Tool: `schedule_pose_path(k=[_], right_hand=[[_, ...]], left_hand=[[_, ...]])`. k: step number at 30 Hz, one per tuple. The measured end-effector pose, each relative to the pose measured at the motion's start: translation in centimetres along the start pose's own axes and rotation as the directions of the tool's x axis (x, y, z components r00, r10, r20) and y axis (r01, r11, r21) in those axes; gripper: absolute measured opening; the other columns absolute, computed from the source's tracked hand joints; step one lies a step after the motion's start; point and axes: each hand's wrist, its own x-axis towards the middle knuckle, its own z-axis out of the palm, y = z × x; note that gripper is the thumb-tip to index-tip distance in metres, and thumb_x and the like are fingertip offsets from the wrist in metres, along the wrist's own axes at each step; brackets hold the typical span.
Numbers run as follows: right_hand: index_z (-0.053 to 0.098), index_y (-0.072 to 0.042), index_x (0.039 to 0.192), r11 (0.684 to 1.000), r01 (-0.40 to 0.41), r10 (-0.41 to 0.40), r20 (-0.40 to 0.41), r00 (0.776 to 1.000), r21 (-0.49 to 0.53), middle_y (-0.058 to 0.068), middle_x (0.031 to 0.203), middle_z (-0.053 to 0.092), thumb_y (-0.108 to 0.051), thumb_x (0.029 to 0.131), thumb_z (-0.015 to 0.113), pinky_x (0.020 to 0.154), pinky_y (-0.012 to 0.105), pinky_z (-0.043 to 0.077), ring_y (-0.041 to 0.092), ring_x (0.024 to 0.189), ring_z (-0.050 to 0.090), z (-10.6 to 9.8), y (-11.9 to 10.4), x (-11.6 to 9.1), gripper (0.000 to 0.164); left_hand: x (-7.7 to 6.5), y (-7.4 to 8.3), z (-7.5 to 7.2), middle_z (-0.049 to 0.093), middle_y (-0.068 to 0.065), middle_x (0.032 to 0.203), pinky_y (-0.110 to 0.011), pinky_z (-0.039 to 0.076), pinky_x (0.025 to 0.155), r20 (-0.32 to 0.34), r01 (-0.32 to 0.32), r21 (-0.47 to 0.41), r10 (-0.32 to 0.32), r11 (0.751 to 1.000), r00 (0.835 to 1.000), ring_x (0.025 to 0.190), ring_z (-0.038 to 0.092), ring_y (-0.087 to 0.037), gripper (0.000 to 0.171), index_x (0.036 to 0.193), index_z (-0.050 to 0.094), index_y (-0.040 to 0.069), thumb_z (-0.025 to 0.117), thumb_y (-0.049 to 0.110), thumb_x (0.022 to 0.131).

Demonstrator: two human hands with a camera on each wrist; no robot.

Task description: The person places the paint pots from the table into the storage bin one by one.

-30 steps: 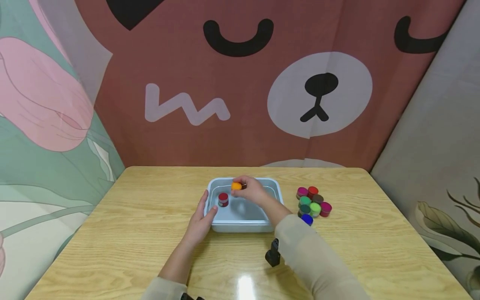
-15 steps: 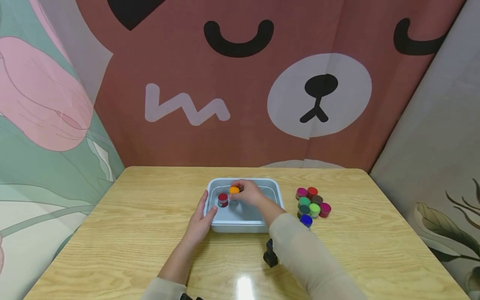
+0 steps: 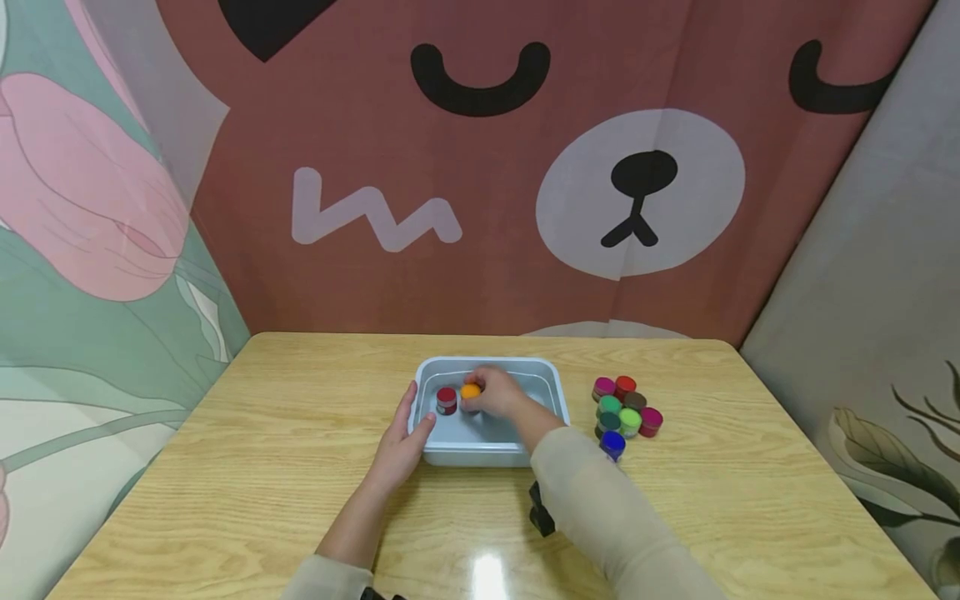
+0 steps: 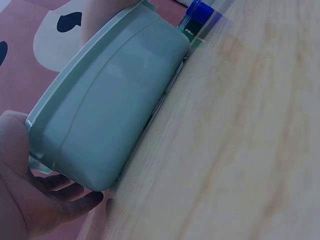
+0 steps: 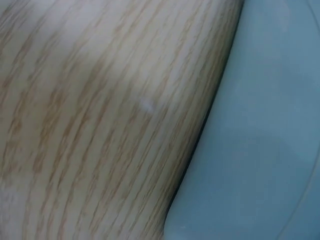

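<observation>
While the left hand (image 3: pixel 401 440) gripped the tray (image 3: pixel 480 458) at its left side, the orange-lidded jar (image 3: pixel 470 391) sat pinched in the right hand (image 3: pixel 498 392), just beside the red-lidded jar (image 3: pixel 446 401).

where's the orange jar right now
In the head view, the orange jar is inside the tray, left of centre, pinched by the right hand and just right of the red jar.

- Before me, a pale wood-grain table (image 3: pixel 247 450).
- Facing me at the far side, a reddish-brown backdrop (image 3: pixel 360 292) with a bear's closed eyes (image 3: pixel 480 102) and muzzle (image 3: pixel 581 196).
- Left, a green hanging (image 3: pixel 60 333) with a pink flower (image 3: pixel 97 200).
- Right, a grey hanging (image 3: pixel 862 275) with printed leaves (image 3: pixel 892 457).
</observation>
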Motion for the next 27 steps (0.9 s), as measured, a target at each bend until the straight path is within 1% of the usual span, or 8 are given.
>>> schedule_pose_path(k=[5, 9, 14, 21, 27], right_hand=[[0.068, -0.008, 0.117, 0.998, -0.004, 0.005, 0.014, 1.0, -0.069, 0.008, 0.115, 0.068, -0.017, 0.081, 0.08, 0.101, 0.037, 0.048, 0.021, 0.1, 0.057, 0.39, 0.16, 0.29, 0.039], [0.069, -0.009, 0.115, 0.997, 0.011, -0.009, 0.015, 1.0, -0.08, 0.008, 0.113, 0.069, -0.018, 0.08, 0.081, 0.101, 0.038, 0.048, 0.022, 0.1, 0.057, 0.53, 0.24, 0.41, 0.038], [0.068, -0.009, 0.116, 0.995, 0.01, -0.009, 0.012, 1.0, -0.097, 0.008, 0.114, 0.069, -0.019, 0.08, 0.082, 0.102, 0.038, 0.048, 0.022, 0.101, 0.058, 0.56, 0.11, 0.35, 0.039], [0.066, -0.01, 0.121, 0.997, -0.012, 0.014, 0.02, 1.0, -0.08, 0.01, 0.121, 0.066, -0.017, 0.081, 0.08, 0.106, 0.04, 0.046, 0.024, 0.106, 0.057, 0.44, -0.38, 0.05, 0.043], [0.065, -0.01, 0.124, 0.998, -0.018, 0.02, 0.032, 0.999, -0.056, 0.01, 0.124, 0.066, -0.016, 0.082, 0.08, 0.107, 0.04, 0.045, 0.024, 0.11, 0.057, 0.38, -0.41, 0.09, 0.045]], left_hand=[[0.13, -0.31, 0.07, 0.024, -0.018, 0.162, -0.062, 0.02, 0.119, -0.01, -0.01, 0.01, 0.01, 1.0, 1.0, 0.148, 0.023, -0.041, 0.065, 0.158, 0.019, 0.017, 0.05, 0.025, 0.102], [0.14, -0.33, 0.11, 0.025, -0.018, 0.161, -0.062, 0.021, 0.119, -0.015, -0.014, 0.016, 0.014, 1.0, 1.0, 0.147, 0.024, -0.042, 0.064, 0.158, 0.02, 0.016, 0.05, 0.023, 0.102], [0.06, -0.23, 0.12, 0.024, -0.019, 0.161, -0.062, 0.021, 0.119, -0.012, -0.011, 0.009, 0.011, 1.0, 1.0, 0.148, 0.024, -0.042, 0.064, 0.158, 0.019, 0.016, 0.05, 0.024, 0.102], [0.06, -0.21, 0.03, 0.022, -0.018, 0.162, -0.063, 0.02, 0.118, 0.001, -0.001, 0.014, 0.001, 1.0, 1.0, 0.148, 0.022, -0.042, 0.065, 0.158, 0.017, 0.018, 0.049, 0.026, 0.102], [0.06, -0.18, 0.03, 0.024, -0.019, 0.161, -0.063, 0.021, 0.118, -0.005, -0.01, 0.021, 0.01, 1.0, 1.0, 0.147, 0.024, -0.043, 0.065, 0.158, 0.018, 0.018, 0.05, 0.026, 0.102]])
